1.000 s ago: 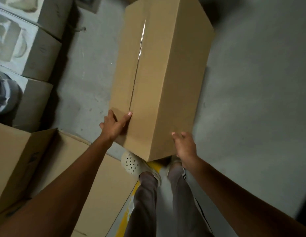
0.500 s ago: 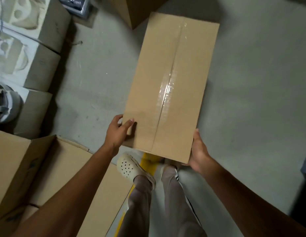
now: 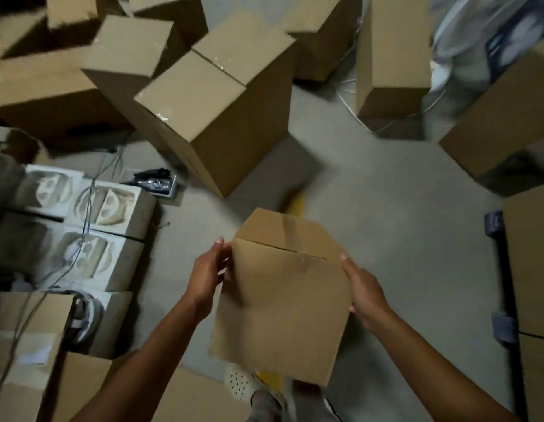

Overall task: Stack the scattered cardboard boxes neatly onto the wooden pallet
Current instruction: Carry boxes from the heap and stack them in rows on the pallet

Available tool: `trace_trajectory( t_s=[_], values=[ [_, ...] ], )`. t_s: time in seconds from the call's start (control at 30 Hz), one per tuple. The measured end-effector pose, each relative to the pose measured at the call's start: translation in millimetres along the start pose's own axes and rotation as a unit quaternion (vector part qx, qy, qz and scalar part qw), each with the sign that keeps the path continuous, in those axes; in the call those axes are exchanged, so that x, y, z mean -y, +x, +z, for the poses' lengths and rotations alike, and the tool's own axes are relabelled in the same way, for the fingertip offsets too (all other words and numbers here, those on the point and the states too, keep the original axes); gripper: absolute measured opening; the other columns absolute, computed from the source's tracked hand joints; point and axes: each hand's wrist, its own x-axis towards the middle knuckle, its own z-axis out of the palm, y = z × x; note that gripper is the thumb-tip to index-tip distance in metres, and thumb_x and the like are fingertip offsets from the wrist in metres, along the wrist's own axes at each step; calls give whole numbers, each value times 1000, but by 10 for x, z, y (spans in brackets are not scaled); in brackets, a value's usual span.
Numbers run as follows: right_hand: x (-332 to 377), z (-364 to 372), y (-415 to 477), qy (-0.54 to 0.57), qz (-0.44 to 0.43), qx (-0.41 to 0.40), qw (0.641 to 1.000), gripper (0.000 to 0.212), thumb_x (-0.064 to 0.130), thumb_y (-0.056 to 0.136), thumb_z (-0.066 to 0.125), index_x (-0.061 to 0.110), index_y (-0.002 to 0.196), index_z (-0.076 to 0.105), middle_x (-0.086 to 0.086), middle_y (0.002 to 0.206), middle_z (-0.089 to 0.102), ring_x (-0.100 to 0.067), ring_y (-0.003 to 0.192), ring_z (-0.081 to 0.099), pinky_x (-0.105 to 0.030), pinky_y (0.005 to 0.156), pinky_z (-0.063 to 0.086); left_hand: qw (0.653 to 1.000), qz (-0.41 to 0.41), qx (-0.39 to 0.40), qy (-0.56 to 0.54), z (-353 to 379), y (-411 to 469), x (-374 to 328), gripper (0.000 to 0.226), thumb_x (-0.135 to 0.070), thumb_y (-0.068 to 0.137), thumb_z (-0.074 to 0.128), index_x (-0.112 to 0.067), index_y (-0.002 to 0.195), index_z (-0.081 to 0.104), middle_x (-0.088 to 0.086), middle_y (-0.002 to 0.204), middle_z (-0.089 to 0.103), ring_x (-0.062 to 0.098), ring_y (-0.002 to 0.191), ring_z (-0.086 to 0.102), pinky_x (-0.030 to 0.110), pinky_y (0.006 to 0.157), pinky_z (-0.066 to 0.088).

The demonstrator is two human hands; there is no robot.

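I hold a tall brown cardboard box [image 3: 283,300] upright in front of me, above the grey floor. My left hand [image 3: 208,275] presses against its left side and my right hand [image 3: 363,293] against its right side, so the box is clamped between them. Its taped top flaps face away from me. Several more cardboard boxes lie scattered ahead, the nearest a large one [image 3: 216,117] tilted on the floor. No wooden pallet can be made out.
White foam blocks [image 3: 82,239] with cables over them stand at the left, and more boxes [image 3: 27,345] at the lower left. Stacked boxes [image 3: 529,269] line the right edge beside blue pieces [image 3: 492,222]. My white clog [image 3: 243,382] is below the box.
The box went from lying flat and low to being raised upright between both hands. My view swung up, revealing the scattered boxes ahead.
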Motion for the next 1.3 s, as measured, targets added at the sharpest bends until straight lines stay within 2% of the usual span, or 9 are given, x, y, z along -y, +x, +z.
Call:
trace_trajectory(
  t_s=[0.13, 0.27, 0.33, 0.47, 0.57, 0.77, 0.93, 1.13, 1.3],
  values=[
    [344, -495, -783, 35, -110, -22, 993, 53, 68, 93, 49, 27, 118, 69, 4, 111, 73, -19, 99, 68, -38, 90, 55, 997, 60, 15, 35, -51, -472, -642, 48, -50, 106, 32, -26, 126, 68, -3, 122, 71, 19, 113, 65, 42, 100, 49],
    [479, -798, -1425, 108, -174, -17, 979, 26, 61, 92, 58, 41, 103, 71, 11, 102, 76, -14, 95, 73, -44, 91, 59, 992, 119, -2, 28, -79, -1048, -1079, 44, -48, 105, 37, -20, 115, 70, 3, 110, 73, 27, 100, 67, 41, 85, 52],
    [516, -864, -1764, 119, -188, 5, 975, 35, 67, 87, 59, 40, 107, 69, 9, 104, 76, -15, 95, 73, -46, 90, 60, 991, 135, -9, 2, -108, -1361, -1155, 42, -48, 103, 45, -13, 115, 65, 12, 110, 70, 30, 101, 65, 45, 86, 52],
    [464, -967, -2375, 133, -190, 21, 972, 84, 82, 66, 61, 36, 136, 56, 6, 120, 70, -20, 106, 70, -49, 94, 58, 987, 155, 26, -27, -211, -1819, -1140, 46, -56, 89, 59, -20, 118, 61, 13, 120, 67, 34, 116, 62, 53, 102, 49],
    [294, -1066, -2748, 154, -193, -10, 969, 91, 85, 62, 64, 37, 139, 54, 7, 123, 69, -20, 108, 69, -49, 95, 57, 986, 155, 55, -36, -281, -2108, -1137, 54, -61, 88, 59, -17, 118, 56, 17, 124, 64, 37, 123, 57, 51, 105, 46],
    [-204, -1298, -3592, 189, -217, -71, 955, 63, 71, 75, 67, 38, 128, 63, 9, 115, 73, -18, 104, 71, -47, 96, 57, 971, 49, 222, -75, -319, -2846, -1258, 72, -67, 100, 25, -14, 120, 70, 16, 113, 74, 28, 100, 72, 39, 82, 54],
    [-786, -1606, -4189, 228, -225, -144, 936, 54, 64, 84, 66, 39, 131, 62, 13, 118, 71, -14, 109, 68, -46, 101, 53, 946, -5, 323, -24, -97, -3334, -1330, 93, -82, 88, 28, -7, 119, 73, 27, 119, 68, 39, 100, 68, 45, 86, 54],
    [-1621, -2153, -4794, 312, -201, -251, 894, 68, 73, 67, 71, 32, 122, 69, 7, 107, 77, -18, 99, 73, -48, 96, 56, 902, 44, 423, 70, 624, -4151, -1372, 81, -71, 97, 27, -12, 102, 81, 25, 111, 72, 34, 93, 72, 45, 92, 52],
    [-2475, -2586, -5348, 393, -192, -328, 837, 46, 48, 90, 71, 20, 126, 68, 4, 108, 77, -17, 100, 74, -47, 96, 56, 862, 94, 480, 136, 1402, -5041, -1230, 66, -62, 102, 30, -14, 116, 74, 15, 110, 75, 26, 94, 74, 41, 88, 54]
  ],
)
